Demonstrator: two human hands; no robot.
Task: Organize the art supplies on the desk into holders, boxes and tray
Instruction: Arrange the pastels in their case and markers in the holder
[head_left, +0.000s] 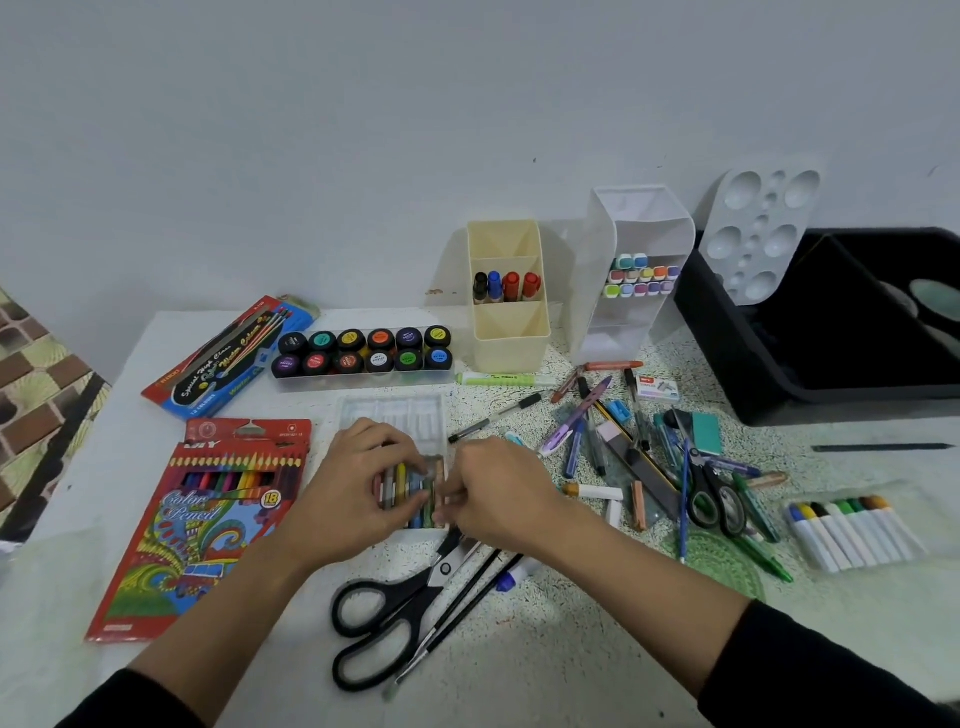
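A clear plastic crayon tray (395, 415) lies at the desk's middle, its near half filled with several crayons (410, 493). My left hand (348, 483) rests on the tray's left side, fingers curled over the crayons. My right hand (498, 488) reaches in from the right and its fingertips pinch at a crayon by the tray's right edge; which crayon is hidden by the fingers. Loose pens, crayons and erasers (613, 431) lie scattered to the right.
A cream holder (511, 332) with markers and a white holder (631, 322) stand at the back. A black tray (769, 374) with a palette (758, 234) sits far right. Paint pots (363, 351), colour-pencil box (208, 519), black scissors (395, 613), marker set (852, 525) lie around.
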